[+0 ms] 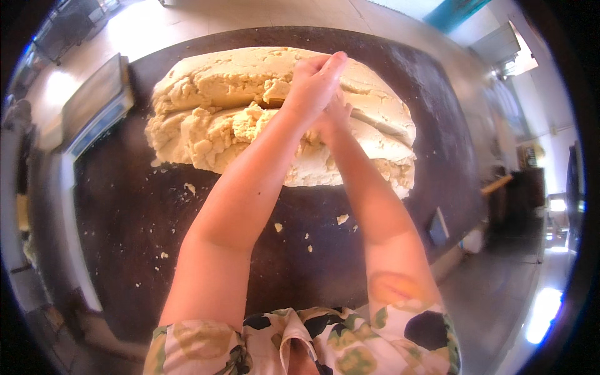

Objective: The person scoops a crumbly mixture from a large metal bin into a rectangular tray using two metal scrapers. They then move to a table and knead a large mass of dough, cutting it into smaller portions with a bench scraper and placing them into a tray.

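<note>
A large, pale yellow mass of dough (219, 69) lies across the far half of the dark worktop, creased lengthwise and crumbly along its middle and left. My left hand (314, 82) is on top of the dough, right of its middle, closed with the thumb stretched out to the far right. Whatever its curled fingers hold, if anything, is hidden. Just under and nearer, my right hand (335, 115) presses against the dough, touching the left hand or overlapping it. Most of its fingers are covered. Both arms reach straight forward.
Small dough crumbs (342, 219) are scattered over the dark worktop (300, 275). At the left edge stands a flat-topped bench scale (100, 103). A flat, pale-faced piece like a scraper (439, 226) lies near the right edge. Beyond the worktop is a light floor (250, 14).
</note>
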Demonstrator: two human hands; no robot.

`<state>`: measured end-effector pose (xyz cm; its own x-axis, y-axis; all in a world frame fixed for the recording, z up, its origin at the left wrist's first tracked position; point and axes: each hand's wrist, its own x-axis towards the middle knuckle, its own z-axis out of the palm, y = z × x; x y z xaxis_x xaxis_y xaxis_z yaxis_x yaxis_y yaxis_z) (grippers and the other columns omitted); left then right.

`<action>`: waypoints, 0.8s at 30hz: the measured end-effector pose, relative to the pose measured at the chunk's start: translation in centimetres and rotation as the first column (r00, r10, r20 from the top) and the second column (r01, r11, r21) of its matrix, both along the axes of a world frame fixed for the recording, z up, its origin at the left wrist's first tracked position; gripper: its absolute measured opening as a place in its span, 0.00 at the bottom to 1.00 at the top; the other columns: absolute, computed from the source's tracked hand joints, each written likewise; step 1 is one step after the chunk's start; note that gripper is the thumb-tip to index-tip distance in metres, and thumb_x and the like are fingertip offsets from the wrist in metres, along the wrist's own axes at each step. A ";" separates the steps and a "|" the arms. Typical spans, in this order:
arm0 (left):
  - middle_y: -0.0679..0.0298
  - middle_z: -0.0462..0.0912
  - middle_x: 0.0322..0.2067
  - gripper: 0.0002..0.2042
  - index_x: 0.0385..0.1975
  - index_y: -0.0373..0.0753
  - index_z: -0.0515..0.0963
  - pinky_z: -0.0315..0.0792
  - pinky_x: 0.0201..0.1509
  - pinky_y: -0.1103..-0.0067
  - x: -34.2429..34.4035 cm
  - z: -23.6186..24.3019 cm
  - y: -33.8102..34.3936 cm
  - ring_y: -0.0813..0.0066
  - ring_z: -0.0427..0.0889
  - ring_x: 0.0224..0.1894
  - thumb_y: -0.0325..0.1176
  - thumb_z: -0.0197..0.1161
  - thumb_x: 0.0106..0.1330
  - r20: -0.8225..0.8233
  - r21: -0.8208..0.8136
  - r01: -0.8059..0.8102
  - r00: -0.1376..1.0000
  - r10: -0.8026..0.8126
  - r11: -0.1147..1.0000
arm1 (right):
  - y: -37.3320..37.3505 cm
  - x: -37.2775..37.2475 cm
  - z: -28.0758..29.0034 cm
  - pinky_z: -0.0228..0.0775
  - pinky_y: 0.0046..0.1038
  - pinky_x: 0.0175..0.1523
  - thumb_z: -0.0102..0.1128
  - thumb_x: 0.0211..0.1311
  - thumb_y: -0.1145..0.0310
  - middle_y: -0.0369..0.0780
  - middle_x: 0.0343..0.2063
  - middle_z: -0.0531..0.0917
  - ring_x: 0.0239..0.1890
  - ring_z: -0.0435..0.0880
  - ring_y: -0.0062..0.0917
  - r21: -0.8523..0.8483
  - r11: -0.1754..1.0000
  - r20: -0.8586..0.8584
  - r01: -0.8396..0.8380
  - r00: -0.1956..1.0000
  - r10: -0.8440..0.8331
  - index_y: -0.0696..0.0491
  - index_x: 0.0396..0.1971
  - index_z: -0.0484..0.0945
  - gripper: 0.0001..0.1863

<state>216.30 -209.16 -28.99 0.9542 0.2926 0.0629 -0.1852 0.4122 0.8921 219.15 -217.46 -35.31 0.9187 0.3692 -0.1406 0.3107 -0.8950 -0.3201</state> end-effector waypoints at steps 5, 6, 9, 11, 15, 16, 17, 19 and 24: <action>0.75 0.66 0.11 0.21 0.09 0.44 0.65 0.51 0.16 0.84 -7.2 0.1 -4.5 0.89 0.59 0.13 0.33 0.56 0.67 0.084 0.212 -0.114 0.992 0.098 0.971 | -5.0 -3.3 -0.6 0.31 0.55 0.72 0.43 0.66 0.48 0.38 0.71 0.54 0.74 0.40 0.35 -0.118 0.986 0.177 -0.117 0.975 0.137 0.42 0.67 0.60 0.31; 0.75 0.67 0.11 0.21 0.08 0.43 0.66 0.52 0.16 0.84 -8.9 -0.8 -5.1 0.89 0.61 0.13 0.31 0.57 0.67 0.114 0.275 -0.148 0.986 0.120 0.950 | -5.4 -5.0 -0.1 0.32 0.55 0.72 0.44 0.66 0.49 0.37 0.71 0.54 0.74 0.41 0.34 -0.133 0.977 0.197 -0.169 0.961 0.193 0.41 0.67 0.62 0.30; 0.74 0.68 0.09 0.20 0.08 0.43 0.66 0.52 0.14 0.86 -12.8 -1.0 -8.8 0.88 0.63 0.12 0.29 0.58 0.65 0.268 0.450 -0.225 0.957 0.109 0.864 | -8.3 -8.3 0.2 0.33 0.57 0.71 0.47 0.64 0.49 0.38 0.70 0.56 0.74 0.40 0.34 -0.182 0.952 0.199 -0.248 0.939 0.282 0.40 0.64 0.66 0.29; 0.74 0.68 0.09 0.20 0.08 0.43 0.67 0.51 0.13 0.87 -12.7 0.9 -11.0 0.88 0.62 0.11 0.28 0.58 0.65 0.391 0.479 -0.220 0.920 0.017 0.850 | -11.5 -7.2 -4.7 0.56 0.49 0.65 0.51 0.63 0.54 0.46 0.60 0.71 0.68 0.62 0.33 -0.014 0.919 0.647 -0.395 0.697 0.310 0.42 0.55 0.75 0.21; 0.69 0.62 0.08 0.21 0.10 0.38 0.65 0.54 0.15 0.78 -11.4 9.4 -13.9 0.83 0.61 0.12 0.33 0.55 0.70 0.307 0.475 -0.200 0.950 0.052 0.857 | -14.0 -7.3 3.5 0.61 0.47 0.58 0.52 0.62 0.55 0.48 0.52 0.75 0.59 0.68 0.38 0.290 0.826 0.552 -0.484 0.789 0.269 0.45 0.51 0.76 0.20; 0.71 0.63 0.08 0.21 0.10 0.40 0.66 0.53 0.15 0.81 -11.9 12.2 -13.4 0.84 0.60 0.12 0.33 0.56 0.69 0.267 0.473 -0.172 0.963 0.046 0.864 | -13.0 -7.6 6.0 0.62 0.47 0.57 0.52 0.61 0.55 0.48 0.49 0.76 0.57 0.70 0.39 0.382 0.781 0.498 -0.494 0.822 0.277 0.46 0.50 0.76 0.20; 0.73 0.65 0.08 0.20 0.10 0.42 0.67 0.51 0.14 0.84 -12.1 14.5 -12.9 0.86 0.59 0.11 0.33 0.58 0.67 0.226 0.468 -0.141 0.973 0.037 0.873 | -12.1 -8.0 7.9 0.63 0.46 0.55 0.53 0.61 0.55 0.49 0.47 0.77 0.54 0.71 0.40 0.455 0.742 0.447 -0.492 0.847 0.288 0.47 0.49 0.77 0.19; 0.75 0.65 0.09 0.20 0.10 0.44 0.68 0.51 0.14 0.87 -12.2 16.5 -13.1 0.88 0.59 0.12 0.34 0.60 0.67 0.174 0.394 -0.076 0.985 0.007 0.916 | -12.7 -9.0 12.0 0.65 0.45 0.52 0.53 0.60 0.55 0.49 0.43 0.79 0.50 0.74 0.42 0.510 0.746 0.356 -0.427 0.895 0.269 0.49 0.47 0.77 0.19; 0.77 0.65 0.12 0.18 0.14 0.43 0.72 0.53 0.19 0.86 -9.4 11.8 -12.5 0.89 0.60 0.16 0.39 0.61 0.67 0.010 0.322 -0.019 1.000 0.017 0.946 | -12.2 -9.0 10.5 0.72 0.43 0.44 0.55 0.57 0.56 0.51 0.32 0.84 0.39 0.82 0.48 0.426 0.891 0.111 -0.159 0.986 0.124 0.53 0.41 0.79 0.18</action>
